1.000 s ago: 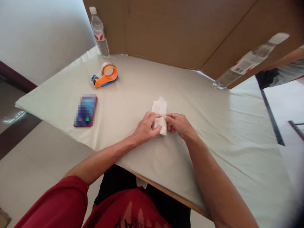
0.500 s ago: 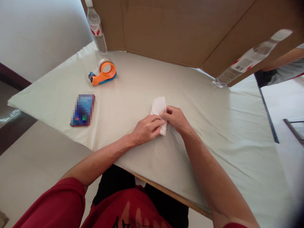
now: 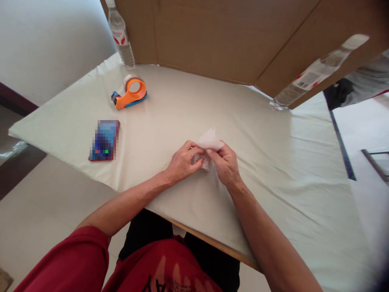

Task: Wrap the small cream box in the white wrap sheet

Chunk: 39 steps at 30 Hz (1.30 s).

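Observation:
A soft white sheet that looks like tissue paper (image 3: 209, 140) is between my two hands near the middle of the table. My left hand (image 3: 184, 161) pinches its left side with curled fingers. On the other side, my right hand (image 3: 225, 162) grips the sheet between thumb and fingers. The sheet's upper part stands up to a point. Below the fingertips a small whitish, partly see-through bundle (image 3: 206, 163) shows; whether it is part of the sheet or wrapped in it I cannot tell.
An orange tape dispenser (image 3: 132, 96) and a phone (image 3: 105, 140) lie on the left of the cloth-covered table (image 3: 170, 109). Behind stands a cardboard panel (image 3: 206, 36), with a water bottle (image 3: 121, 38) at its left and another bottle (image 3: 317, 75) at its right. Part of a person (image 3: 364, 81) shows at far right.
The sheet's upper part has been lifted and folded over, so it is no longer a flat strip. My right hand has moved down a little. The person's arm at right has gone from view.

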Tool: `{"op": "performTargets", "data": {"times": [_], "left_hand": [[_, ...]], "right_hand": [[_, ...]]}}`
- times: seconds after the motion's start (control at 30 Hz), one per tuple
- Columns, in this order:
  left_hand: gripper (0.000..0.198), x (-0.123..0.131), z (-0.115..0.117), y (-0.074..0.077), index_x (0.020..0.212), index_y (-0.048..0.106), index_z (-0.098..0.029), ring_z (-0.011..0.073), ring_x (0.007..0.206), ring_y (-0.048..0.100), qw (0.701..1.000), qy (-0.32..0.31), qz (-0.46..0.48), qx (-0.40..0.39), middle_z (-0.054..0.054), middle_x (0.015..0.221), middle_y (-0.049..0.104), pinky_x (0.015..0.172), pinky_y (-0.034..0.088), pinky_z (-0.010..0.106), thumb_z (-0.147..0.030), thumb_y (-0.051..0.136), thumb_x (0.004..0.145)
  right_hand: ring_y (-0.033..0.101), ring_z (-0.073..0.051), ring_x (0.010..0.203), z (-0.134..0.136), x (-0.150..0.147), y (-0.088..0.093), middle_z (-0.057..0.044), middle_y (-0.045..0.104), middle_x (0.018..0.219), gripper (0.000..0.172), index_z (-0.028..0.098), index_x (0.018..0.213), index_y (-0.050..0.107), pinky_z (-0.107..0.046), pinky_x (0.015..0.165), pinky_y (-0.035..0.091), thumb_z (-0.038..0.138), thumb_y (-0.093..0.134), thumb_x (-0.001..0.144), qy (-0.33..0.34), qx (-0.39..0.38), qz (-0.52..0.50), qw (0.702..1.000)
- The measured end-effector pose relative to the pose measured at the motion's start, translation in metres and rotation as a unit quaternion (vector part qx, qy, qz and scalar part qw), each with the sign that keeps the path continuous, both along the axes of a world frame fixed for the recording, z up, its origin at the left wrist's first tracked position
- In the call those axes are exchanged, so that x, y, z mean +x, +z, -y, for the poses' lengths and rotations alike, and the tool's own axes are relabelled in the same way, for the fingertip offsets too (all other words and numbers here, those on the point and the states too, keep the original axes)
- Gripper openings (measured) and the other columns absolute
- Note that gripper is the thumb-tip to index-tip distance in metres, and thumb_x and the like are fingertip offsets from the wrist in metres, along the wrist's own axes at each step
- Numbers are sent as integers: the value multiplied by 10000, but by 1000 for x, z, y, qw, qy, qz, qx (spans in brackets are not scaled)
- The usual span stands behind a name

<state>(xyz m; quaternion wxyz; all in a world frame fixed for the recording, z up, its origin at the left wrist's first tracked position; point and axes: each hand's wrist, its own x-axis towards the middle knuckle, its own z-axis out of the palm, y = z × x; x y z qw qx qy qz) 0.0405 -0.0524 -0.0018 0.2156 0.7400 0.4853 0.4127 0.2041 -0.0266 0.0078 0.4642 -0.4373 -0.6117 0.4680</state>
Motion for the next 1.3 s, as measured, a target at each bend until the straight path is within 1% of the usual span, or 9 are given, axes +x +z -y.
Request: {"op": "performTargets", "data": {"times": [0.1, 0.2, 0.33, 0.43, 0.5, 0.63, 0.73, 1.03, 1.3], "left_hand": [[129, 2, 1, 2, 947, 639, -160, 167, 878, 595, 999, 27, -23, -12, 74, 1007, 598, 759, 529, 282, -186, 606, 825], [94, 5, 3, 9, 906, 608, -172, 178, 918, 593, 998, 34, -48, -38, 61, 988, 596, 817, 527, 301, -182, 623, 814], [196, -13, 9, 22, 1010, 613, -175, 194, 969, 609, 993, 20, -94, -71, 78, 1068, 619, 873, 533, 335, -197, 627, 816], [294, -65, 14, 32, 1099, 608, -180, 232, 1100, 600, 988, 81, -124, -45, 99, 1133, 644, 1004, 489, 395, -249, 643, 816], [368, -115, 17, 38, 1172, 591, -168, 269, 1177, 581, 966, 191, -163, -54, 130, 1208, 641, 1074, 439, 443, -280, 633, 824], [714, -208, 23, 44, 1399, 461, -97, 395, 1300, 504, 854, 420, -251, -177, 235, 1373, 554, 1097, 394, 533, -464, 644, 815], [895, -234, 27, 44, 1476, 378, -75, 452, 1305, 488, 798, 461, -287, -262, 283, 1401, 523, 1077, 388, 573, -586, 631, 786], [855, -203, 20, 44, 1480, 347, -41, 416, 1224, 529, 783, 448, -351, -252, 256, 1297, 592, 1021, 427, 511, -469, 610, 788], [838, -136, 37, 40, 1492, 323, -34, 383, 1198, 536, 831, 369, -357, -216, 235, 1255, 595, 998, 455, 485, -429, 613, 813]], "right_hand": [[662, -192, 843, 15, 8, -6, -18, 715, 917, 80, 237, 927, 633, -329, 780, 520, 269, 601, 861, -16, 126, 129, 984], [684, -238, 945, 20, 17, -12, -51, 735, 1023, 125, 245, 970, 615, -382, 841, 527, 219, 583, 852, -3, 274, 217, 937], [686, -286, 1057, 18, 23, -13, -105, 717, 1168, 286, 248, 1110, 578, -431, 892, 530, 258, 657, 836, 42, 363, 293, 883], [693, -287, 1069, 17, 22, -13, -122, 714, 1200, 280, 243, 1133, 568, -436, 890, 536, 201, 604, 858, 42, 394, 316, 862], [704, -287, 1045, 16, 20, -14, -126, 722, 1191, 240, 234, 1090, 574, -435, 870, 546, 183, 586, 856, 33, 403, 317, 858], [713, -287, 1035, 14, 19, -18, -119, 730, 1181, 207, 224, 1040, 587, -434, 854, 565, 198, 608, 836, 21, 404, 312, 860], [714, -294, 1040, 14, 20, -19, -129, 729, 1178, 224, 211, 1048, 597, -442, 851, 574, 188, 610, 826, 18, 408, 311, 858], [707, -321, 1046, 16, 19, -19, -107, 728, 1179, 285, 259, 1058, 612, -478, 843, 573, 144, 615, 798, 23, 393, 287, 873], [698, -291, 1108, 17, 19, -22, -115, 726, 1199, 258, 235, 1082, 617, -449, 893, 568, 169, 598, 833, 11, 396, 291, 871]]}}
